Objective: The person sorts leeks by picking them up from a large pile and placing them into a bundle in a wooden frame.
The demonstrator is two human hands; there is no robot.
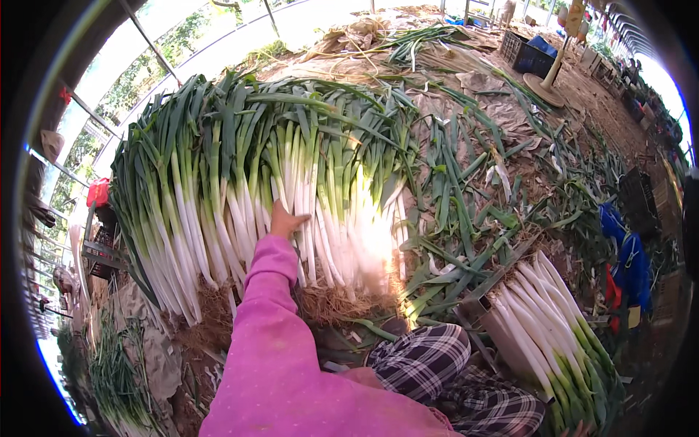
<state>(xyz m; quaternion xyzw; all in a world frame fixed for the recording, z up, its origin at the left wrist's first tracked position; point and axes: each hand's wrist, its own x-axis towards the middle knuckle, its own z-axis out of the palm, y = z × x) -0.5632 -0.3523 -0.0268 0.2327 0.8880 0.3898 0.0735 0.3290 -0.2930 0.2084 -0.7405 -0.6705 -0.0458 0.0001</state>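
Observation:
A broad row of leeks (233, 197) lies in front of me, green leaves at the far side, white stalks and roots (331, 304) toward me. My left hand (286, 221), in a pink sleeve, rests on white stalks mid-row, thumb and finger spread apart; some fingers are hidden. At lower right, a separate bundle of leeks (550, 320) lies with its white ends across a metal-edged holder (477, 309), green parts toward the lower edge. Only fingertips of my right hand (579, 430) show, at that bundle's green part; its grip is cut off by the frame.
Loose leaves (459, 182) and trimmings litter the ground right of the row. My knees in checked trousers (426, 357) are between row and bundle. A black crate (526, 54) and round-based stand (545, 89) are at far right; blue bags (628, 255) hang right. More leeks (120, 371) lie lower left.

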